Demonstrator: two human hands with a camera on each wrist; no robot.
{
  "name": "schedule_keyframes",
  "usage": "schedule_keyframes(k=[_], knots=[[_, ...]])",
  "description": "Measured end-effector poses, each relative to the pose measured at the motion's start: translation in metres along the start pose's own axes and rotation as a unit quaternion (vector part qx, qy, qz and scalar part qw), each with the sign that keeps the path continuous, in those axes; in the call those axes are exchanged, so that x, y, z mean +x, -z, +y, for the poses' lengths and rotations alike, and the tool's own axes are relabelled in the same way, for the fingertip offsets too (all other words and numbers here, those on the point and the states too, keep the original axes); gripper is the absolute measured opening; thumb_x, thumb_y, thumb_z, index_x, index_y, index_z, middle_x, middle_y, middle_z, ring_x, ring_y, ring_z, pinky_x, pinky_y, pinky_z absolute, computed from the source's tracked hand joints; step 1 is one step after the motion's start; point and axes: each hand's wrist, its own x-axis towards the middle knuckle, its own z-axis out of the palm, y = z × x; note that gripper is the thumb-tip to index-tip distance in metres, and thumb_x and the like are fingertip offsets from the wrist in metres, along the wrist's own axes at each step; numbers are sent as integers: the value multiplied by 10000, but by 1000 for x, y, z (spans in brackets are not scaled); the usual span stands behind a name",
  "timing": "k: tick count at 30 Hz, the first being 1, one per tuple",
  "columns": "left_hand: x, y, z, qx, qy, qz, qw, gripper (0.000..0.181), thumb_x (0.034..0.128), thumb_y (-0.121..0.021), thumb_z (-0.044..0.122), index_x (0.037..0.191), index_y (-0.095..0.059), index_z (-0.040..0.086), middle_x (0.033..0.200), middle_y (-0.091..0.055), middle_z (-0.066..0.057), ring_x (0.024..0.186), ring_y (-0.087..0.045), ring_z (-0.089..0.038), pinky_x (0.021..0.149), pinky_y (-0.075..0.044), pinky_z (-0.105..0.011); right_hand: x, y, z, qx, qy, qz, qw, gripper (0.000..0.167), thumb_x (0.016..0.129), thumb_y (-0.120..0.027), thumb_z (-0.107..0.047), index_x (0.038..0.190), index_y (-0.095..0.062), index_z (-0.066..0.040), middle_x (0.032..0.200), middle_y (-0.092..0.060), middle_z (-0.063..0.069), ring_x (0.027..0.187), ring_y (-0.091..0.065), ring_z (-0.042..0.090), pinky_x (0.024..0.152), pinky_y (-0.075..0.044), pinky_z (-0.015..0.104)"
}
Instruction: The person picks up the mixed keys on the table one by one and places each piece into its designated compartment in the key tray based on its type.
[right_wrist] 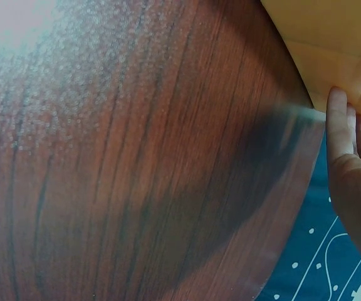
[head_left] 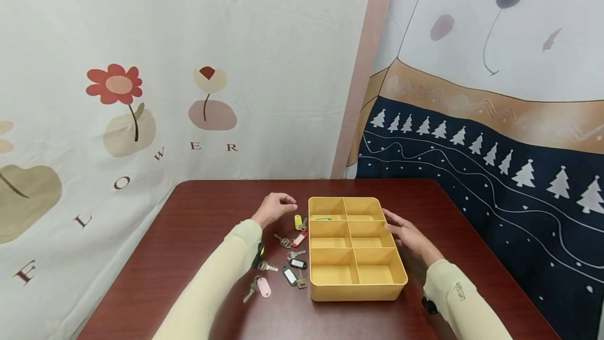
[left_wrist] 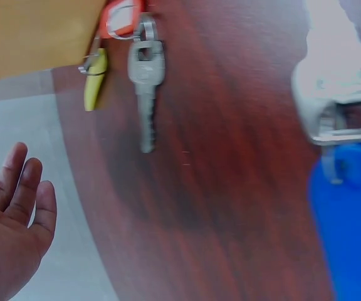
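Beside the 6-compartment box (head_left: 358, 294), left fingers (left_wrist: 25, 193) near tagged keys (head_left: 299, 239).

Box (head_left: 357, 293) stood on table (head_left: 212, 209) | an item (head_left: 323, 219) lay in its far-left compartment | tagged keys (head_left: 269, 266) lay left of box | left hand (head_left: 274, 208) was beyond keys, left of box | right hand (head_left: 409, 236) touched box's right side | cloth (head_left: 283, 67) hung behind table

Left hand (head_left: 273, 209) over the surface (head_left: 141, 277), fingers (head_left: 285, 199) bent; yellow tag (head_left: 298, 222), then red tag (head_left: 299, 239), just wearer-side of them, two black tags (head_left: 290, 276) and a pink tag (head_left: 264, 287) farther from those fingers, keys (head_left: 269, 266) among. Yellow six-compartment box (head_left: 354, 293) right of left fingers, sliver of green (head_left: 323, 219) inside; right hand (head_left: 412, 237), fingers touching its right wall
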Motion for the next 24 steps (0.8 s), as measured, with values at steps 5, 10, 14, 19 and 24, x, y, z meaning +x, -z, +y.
schedule_keyframes(k=[5, 10, 14, 19, 24], knots=[[-8, -6, -8, 69, 48, -114, 9999, 83, 887, -750, 132, 948, -743, 76, 913, -674, -27, 821, -575, -190, 741, -490, -337, -1, 0, 0, -42, 16, -15, 10000, 592, 1071, -436, -167, 1596, -164, -134, 1599, -198, 220, 1344, -421, 392, 1000, -453, 494], [-14, -14, -16, 118, 48, -213, 9997, 80, 873, -757, 104, 936, -747, 56, 885, -682, -20, 788, -579, -163, 721, -488, -307, -2, 0, 0, -48, 46, -24, 10000, 588, 1072, -430, -161, 1596, -165, -132, 1592, -206, 227, 1339, -424, 399, 997, -454, 497], [-17, -20, -22, 91, 104, -325, 9994, 90, 867, -754, 80, 946, -738, 38, 882, -669, -32, 754, -572, -156, 664, -491, -289, -1, 0, 0, -11, 15, 12, 10000, 583, 1071, -432, -159, 1596, -178, -147, 1590, -219, 216, 1356, -400, 405, 1010, -440, 506], [-18, -25, -25, 107, 81, -360, 9993, 103, 853, -760, 66, 947, -736, 30, 869, -667, -33, 742, -570, -154, 642, -493, -283, -1, 0, 1, 54, 9, -23, 10000, 578, 1073, -424, -159, 1597, -177, -153, 1590, -223, 209, 1374, -372, 411, 1036, -410, 523], [-18, -29, -27, 260, -82, -288, 9992, 107, 834, -770, 53, 932, -738, 24, 853, -676, -29, 745, -580, -150, 664, -499, -291, -3, 0, 1, 48, 14, -15, 10000, 580, 1073, -424, -154, 1597, -174, -148, 1589, -223, 210, 1368, -382, 402, 1025, -424, 512]])
